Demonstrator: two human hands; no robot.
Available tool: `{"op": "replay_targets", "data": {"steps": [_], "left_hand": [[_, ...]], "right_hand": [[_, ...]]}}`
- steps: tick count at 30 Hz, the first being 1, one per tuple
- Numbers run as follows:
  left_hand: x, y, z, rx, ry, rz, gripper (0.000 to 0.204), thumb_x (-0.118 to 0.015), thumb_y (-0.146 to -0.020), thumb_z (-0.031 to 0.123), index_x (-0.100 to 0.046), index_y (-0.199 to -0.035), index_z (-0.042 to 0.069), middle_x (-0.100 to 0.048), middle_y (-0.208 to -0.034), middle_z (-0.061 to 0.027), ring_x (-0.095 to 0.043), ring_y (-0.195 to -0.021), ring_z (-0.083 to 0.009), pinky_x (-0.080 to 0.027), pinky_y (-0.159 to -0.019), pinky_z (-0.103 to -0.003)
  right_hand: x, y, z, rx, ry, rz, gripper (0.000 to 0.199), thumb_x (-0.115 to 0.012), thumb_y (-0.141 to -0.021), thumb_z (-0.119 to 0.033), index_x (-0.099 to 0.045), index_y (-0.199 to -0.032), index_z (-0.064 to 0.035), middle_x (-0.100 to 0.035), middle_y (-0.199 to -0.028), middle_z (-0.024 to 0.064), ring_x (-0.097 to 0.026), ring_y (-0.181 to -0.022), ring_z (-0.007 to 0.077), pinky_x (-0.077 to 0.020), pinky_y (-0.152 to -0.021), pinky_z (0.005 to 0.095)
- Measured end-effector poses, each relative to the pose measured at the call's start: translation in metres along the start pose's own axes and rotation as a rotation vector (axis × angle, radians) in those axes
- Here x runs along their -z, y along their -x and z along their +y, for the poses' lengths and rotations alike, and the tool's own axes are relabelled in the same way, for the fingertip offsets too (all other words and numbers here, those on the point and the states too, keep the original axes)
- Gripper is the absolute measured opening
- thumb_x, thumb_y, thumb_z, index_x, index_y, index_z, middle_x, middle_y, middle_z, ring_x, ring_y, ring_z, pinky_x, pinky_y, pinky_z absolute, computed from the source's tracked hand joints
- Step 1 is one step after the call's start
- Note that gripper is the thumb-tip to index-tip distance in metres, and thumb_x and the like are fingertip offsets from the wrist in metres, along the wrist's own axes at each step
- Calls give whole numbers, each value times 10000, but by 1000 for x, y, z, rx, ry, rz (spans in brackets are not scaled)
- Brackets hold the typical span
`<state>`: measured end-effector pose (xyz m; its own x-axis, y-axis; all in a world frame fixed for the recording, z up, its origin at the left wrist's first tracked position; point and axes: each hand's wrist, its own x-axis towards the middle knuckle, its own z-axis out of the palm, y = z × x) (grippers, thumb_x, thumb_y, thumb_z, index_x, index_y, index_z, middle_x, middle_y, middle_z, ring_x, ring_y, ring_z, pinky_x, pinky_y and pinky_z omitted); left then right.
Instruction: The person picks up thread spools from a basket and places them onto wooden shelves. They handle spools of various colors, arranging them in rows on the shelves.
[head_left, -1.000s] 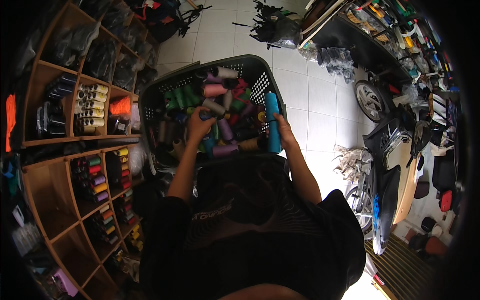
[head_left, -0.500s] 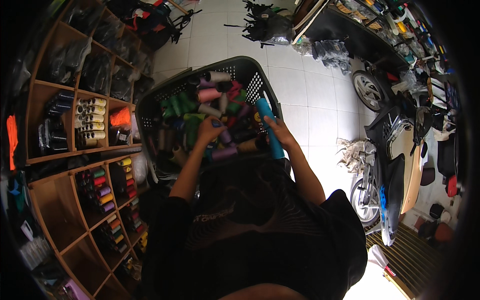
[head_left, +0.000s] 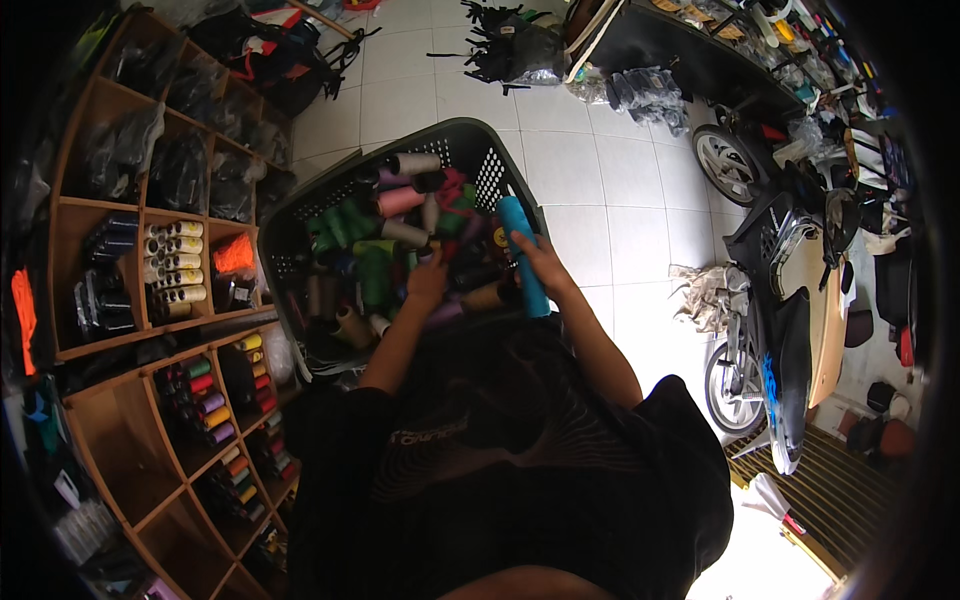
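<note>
Seemingly for steadiness, right hand [head_left: 545, 268] wraps a long turquoise cylinder [head_left: 529, 282] along three o'clock of the dark-green perforated plastic basket [head_left: 490, 180]. Left hand [head_left: 428, 282] bunched over multicoloured thread spools [head_left: 399, 201]; cannot tell if pinching. Beyond, nine o'clock: brown wooden cubbyhole shelf [head_left: 112, 440], probably for sorting.

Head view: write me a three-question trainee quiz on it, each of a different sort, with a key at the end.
1. Multiple choice: what colour is the long cylinder in the right hand?
A) red
B) blue
C) white

2. True or false: the left hand is outside the basket.

3. Fill the gap: the wooden shelving stands on the person's ____ side.

Key:
1. B, blue
2. False; it is down among the spools in the basket
3. left
</note>
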<state>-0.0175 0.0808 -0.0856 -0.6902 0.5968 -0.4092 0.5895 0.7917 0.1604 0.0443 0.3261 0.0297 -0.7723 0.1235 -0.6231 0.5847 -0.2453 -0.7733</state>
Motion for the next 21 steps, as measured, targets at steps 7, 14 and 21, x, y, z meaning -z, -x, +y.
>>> {"op": "replay_targets", "data": {"steps": [7,14,21], "left_hand": [[3,-6,3,218,-29,-78,568,-735,-731,128,-539,-1255,27,-414,-1393,-195,-670,-1016,-336,-582,-811,-432],[37,40,-47,182,593,335,681,-788,-638,145,-508,-1246,18,-498,-1270,-158,-622,-1047,-375,-542,-841,-437],[70,114,-68,144,2213,585,639,-610,-734,101,-459,-1354,67,-540,-1200,-149,-583,-832,-242,-507,-717,-381]], "right_hand": [[-1,-4,-1,-1,0,-33,543,-661,-899,-508,-551,-1111,-20,-607,-842,74,-587,-528,165,-498,-477,315],[-7,-16,-2,-45,21,-10,553,-668,-894,-506,-537,-1114,-16,-622,-850,94,-587,-522,179,-498,-470,328],[-8,-35,-3,-40,7,-78,557,-667,-895,-498,-522,-1124,-12,-625,-847,102,-587,-509,182,-498,-467,329]]}}
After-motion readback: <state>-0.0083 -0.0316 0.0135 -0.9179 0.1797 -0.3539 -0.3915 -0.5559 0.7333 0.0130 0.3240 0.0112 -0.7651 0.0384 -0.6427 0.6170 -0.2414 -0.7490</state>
